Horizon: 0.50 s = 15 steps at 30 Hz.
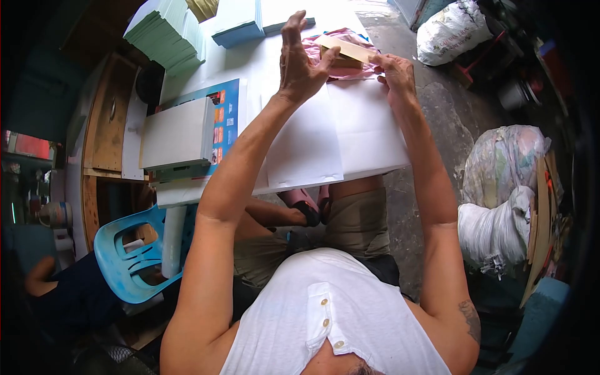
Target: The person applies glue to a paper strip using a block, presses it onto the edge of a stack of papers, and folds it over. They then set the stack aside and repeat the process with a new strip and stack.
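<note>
My right hand pinches one end of a flat beige strip between thumb and fingers. The strip lies slanted over a small brownish block on a crumpled pink cloth. My left hand is raised at the strip's other side, fingers extended and thumb apart, its tip overlapping the block in this view. Below both hands, white paper is spread on the white table, reaching near its front edge.
Tall stacks of paper stand at the table's back left. A thick white stack rests on a blue printed sheet. A blue plastic chair is at left, with part of a person beyond. Filled bags sit on the right floor.
</note>
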### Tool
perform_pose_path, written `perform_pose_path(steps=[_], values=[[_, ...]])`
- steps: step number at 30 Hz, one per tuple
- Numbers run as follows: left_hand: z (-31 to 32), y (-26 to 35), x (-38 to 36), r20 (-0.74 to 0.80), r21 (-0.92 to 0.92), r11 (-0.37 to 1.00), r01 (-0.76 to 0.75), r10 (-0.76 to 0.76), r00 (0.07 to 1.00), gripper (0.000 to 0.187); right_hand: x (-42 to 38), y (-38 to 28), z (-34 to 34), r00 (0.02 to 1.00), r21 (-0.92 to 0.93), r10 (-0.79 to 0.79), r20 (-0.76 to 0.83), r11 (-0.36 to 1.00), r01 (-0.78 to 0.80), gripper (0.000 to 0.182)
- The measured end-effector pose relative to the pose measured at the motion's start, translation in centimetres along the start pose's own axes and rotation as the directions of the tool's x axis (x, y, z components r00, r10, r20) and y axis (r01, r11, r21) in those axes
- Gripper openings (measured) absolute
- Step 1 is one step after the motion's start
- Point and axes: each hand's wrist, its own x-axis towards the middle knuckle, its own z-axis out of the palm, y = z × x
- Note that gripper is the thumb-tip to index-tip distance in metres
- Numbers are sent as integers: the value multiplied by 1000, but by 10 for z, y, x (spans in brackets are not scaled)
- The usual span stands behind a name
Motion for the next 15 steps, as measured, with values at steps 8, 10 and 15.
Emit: perform_pose_path(steps=[8, 10, 15], values=[[19, -17, -8, 613, -29, 948, -316, 266, 744, 100, 14, 16, -3, 999, -26, 44, -14, 999, -44, 23], [23, -21, -7, 620, -16, 945, -325, 265, 739, 98, 14, 17, -4, 998, -28, 56, -10, 998, -57, 23], [18, -19, -1, 651, 68, 958, -279, 169, 740, 101, 12, 20, -5, 997, -54, 69, -43, 996, -71, 20]])
